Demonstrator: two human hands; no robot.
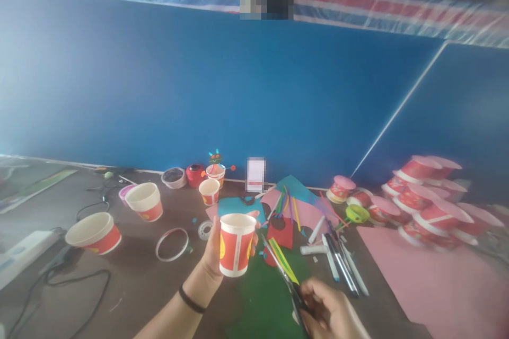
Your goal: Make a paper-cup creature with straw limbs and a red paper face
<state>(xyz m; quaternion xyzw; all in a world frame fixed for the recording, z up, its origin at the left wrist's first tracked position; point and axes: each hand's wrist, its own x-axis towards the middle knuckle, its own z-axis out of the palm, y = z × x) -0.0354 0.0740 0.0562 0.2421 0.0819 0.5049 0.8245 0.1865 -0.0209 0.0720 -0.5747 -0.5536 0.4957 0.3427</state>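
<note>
A red paper cup is gripped upright by the left hand; no cut is seen in its visible side, so it is judged little worked. To the cup's right, scissors are grasped by the right hand, apart from it. Farther right, cups topped with pink discs are piled, seemingly more advanced; to its left, open cups are seen undecorated.

Open paper cups: 5; scissors: 1 pair; green sheet: 1; power strip: 1; tape roll: 1; white ring: 1; red container: 1; black wristband: 1; pink-topped cups at right: several, piled and blurred, exact count can't tell
</note>
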